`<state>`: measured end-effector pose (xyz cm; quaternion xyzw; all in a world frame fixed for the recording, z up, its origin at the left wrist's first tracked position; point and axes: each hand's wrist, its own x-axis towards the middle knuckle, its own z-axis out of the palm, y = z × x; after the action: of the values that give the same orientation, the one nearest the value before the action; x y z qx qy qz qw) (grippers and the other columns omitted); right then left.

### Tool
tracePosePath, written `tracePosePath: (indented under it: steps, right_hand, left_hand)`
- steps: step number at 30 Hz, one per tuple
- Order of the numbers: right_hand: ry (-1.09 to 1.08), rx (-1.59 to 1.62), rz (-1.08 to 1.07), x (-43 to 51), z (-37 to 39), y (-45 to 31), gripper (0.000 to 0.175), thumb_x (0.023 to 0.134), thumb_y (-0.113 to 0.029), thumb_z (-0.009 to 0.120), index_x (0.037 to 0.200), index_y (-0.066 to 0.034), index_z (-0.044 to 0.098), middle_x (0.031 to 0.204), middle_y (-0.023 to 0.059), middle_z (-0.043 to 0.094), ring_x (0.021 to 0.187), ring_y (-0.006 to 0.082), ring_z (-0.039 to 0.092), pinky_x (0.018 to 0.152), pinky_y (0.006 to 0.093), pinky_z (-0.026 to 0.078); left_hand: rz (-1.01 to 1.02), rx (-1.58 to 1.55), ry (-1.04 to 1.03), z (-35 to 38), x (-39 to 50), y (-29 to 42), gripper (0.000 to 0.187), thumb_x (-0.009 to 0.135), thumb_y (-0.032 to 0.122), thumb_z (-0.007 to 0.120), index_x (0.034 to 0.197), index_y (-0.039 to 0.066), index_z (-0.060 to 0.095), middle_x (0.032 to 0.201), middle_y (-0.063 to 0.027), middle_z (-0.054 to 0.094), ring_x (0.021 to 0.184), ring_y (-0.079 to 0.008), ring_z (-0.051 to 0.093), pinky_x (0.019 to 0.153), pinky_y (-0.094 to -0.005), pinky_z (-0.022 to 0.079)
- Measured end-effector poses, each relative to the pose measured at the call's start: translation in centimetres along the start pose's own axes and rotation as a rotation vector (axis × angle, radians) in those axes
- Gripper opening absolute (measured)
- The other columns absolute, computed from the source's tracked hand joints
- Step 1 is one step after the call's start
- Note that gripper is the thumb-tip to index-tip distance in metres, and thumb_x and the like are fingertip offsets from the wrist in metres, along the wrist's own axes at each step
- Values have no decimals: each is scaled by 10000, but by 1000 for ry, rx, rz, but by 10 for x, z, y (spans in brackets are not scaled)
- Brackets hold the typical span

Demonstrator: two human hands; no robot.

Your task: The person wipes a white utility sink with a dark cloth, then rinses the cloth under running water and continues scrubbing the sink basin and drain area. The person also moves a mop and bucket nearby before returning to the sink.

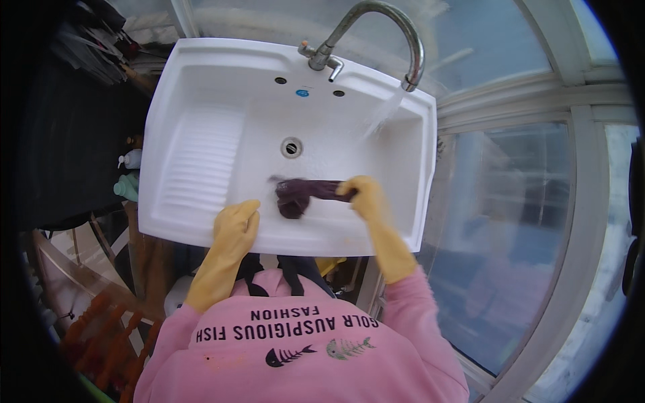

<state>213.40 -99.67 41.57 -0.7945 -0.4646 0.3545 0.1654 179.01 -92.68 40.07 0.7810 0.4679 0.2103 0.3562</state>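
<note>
Both hands wear yellow rubber gloves over a white laundry sink (pixel 428 151). My right hand (pixel 364 196) grips one end of a dark purple wet cloth (pixel 297 197), which stretches leftward and bunches up over the basin floor below the drain (pixel 292 147). With its fingers curled, my left hand (pixel 237 221) is at the sink's front left, apart from the cloth; whether it holds anything small is hidden. Water runs from the curved metal faucet (pixel 413 83) into the right part of the basin.
A ribbed washboard surface (pixel 199 156) is moulded into the sink's left side. Outside the left rim stand a white pump bottle (pixel 132 159) and a green bottle (pixel 127 187). Glass window panes (pixel 504 201) rise at the right.
</note>
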Motion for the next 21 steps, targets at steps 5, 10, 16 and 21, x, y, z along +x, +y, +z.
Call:
tracePosePath:
  steps: [5, 10, 16, 21]
  right_hand:
    - [-379, -258, 60, -33, -68, 64, 359, 729, 50, 727, 1014, -143, 828, 1015, 156, 778, 1054, 371, 736, 920, 413, 588]
    - [-249, -409, 273, -11, -19, 82, 591, 812, -210, 773, 1393, -165, 673, 1311, 181, 715, 1233, 359, 691, 1038, 482, 555]
    - [-526, -573, 249, 66, 112, 59, 311, 890, -197, 765, 1182, -138, 676, 1242, 162, 744, 1237, 392, 687, 985, 518, 563]
    - [-162, 315, 490, 35, 40, 50, 498, 855, -209, 817, 1302, -46, 668, 1160, 166, 769, 1116, 349, 723, 936, 454, 572]
  left_hand:
    - [31, 38, -7, 1, 0, -5, 191, 922, 89, 703, 1093, 48, 776, 1020, -187, 781, 951, -408, 726, 855, -489, 566]
    - [-24, 98, -84, -1, 0, -2, 195, 916, 91, 697, 1095, 60, 769, 1018, -172, 780, 943, -401, 721, 847, -490, 563]
    - [4, 136, -70, 4, 4, 2, 201, 917, 72, 694, 1103, 49, 767, 1041, -183, 780, 964, -408, 723, 856, -485, 565]
    - [33, 106, -2, 9, 10, 5, 151, 904, 58, 688, 1046, 74, 737, 860, -171, 708, 824, -414, 670, 740, -515, 521]
